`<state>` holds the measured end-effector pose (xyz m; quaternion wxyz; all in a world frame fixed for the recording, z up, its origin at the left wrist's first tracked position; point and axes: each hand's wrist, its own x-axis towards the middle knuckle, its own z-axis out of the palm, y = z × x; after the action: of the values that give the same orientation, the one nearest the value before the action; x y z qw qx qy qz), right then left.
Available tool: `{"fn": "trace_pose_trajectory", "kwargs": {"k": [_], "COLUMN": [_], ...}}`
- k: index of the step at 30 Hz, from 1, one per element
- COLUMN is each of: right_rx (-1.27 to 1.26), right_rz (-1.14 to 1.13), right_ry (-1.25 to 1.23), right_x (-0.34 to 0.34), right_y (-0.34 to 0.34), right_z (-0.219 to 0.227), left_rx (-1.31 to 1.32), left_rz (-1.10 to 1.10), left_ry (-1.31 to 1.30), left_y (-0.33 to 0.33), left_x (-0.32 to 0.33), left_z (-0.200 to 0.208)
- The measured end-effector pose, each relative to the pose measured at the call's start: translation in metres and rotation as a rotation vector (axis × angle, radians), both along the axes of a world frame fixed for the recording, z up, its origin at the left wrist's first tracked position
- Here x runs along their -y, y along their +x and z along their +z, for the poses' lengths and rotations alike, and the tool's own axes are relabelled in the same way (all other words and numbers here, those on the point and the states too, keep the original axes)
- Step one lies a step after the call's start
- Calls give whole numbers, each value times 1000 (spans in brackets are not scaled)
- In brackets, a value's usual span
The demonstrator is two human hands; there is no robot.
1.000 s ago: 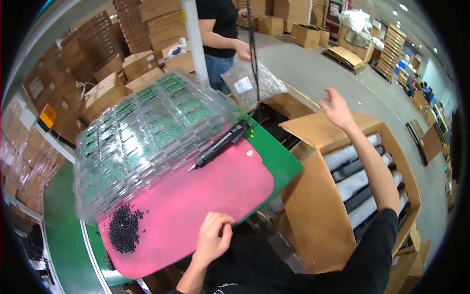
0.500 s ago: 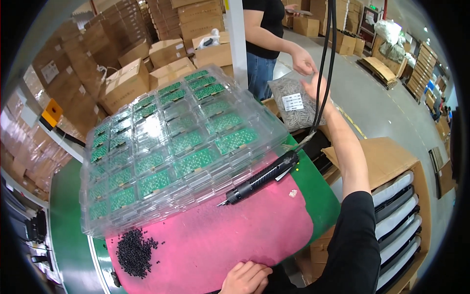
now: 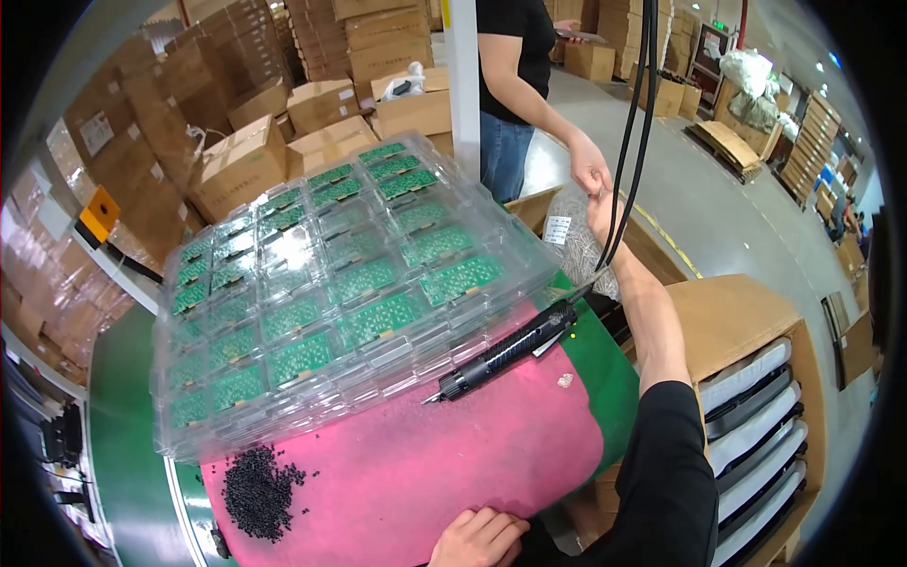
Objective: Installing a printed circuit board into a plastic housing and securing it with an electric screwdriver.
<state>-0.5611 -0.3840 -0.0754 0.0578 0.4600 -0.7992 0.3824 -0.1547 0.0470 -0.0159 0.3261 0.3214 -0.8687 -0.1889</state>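
Note:
My right hand (image 3: 601, 214), at the end of my outstretched arm, is closed in a pinch at the top of a clear plastic bag (image 3: 578, 248). The bag is full of small, thin grey pieces and bears a white label (image 3: 558, 230). Another person's hand (image 3: 588, 166) meets my fingertips there; whose fingers bear the weight is unclear. My left hand (image 3: 480, 539) lies on the near edge of the pink mat (image 3: 406, 477), fingers loosely bent and holding nothing. A black electric screwdriver (image 3: 510, 352) rests on the mat, its tip pointing left.
Stacked clear trays (image 3: 378, 364) of green circuit boards (image 3: 383, 317) cover the far side of the table. A heap of small black screws (image 3: 257, 493) sits at the mat's left. Black cables (image 3: 635, 123) hang beside my right hand. An open carton (image 3: 746, 307) of padded grey-and-white parts stands at right.
The bag has gone lower and turned, its label now more to the left. My right hand and the other person's hand have come down with it. My left hand stays put.

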Motion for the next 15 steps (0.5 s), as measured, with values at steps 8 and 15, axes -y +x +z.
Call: {"fn": "trace_pose_trajectory", "kwargs": {"k": [8,15], "right_rx": [-141,-266], "right_rz": [101,14], "right_ry": [50,-82], "right_x": [-55,-142], "right_y": [-10,-39], "right_z": [98,172], "left_rx": [105,67], "left_rz": [-70,0], "left_ry": [-37,-149], "left_y": [5,5], "left_x": [3,-4], "left_z": [3,-19]}}
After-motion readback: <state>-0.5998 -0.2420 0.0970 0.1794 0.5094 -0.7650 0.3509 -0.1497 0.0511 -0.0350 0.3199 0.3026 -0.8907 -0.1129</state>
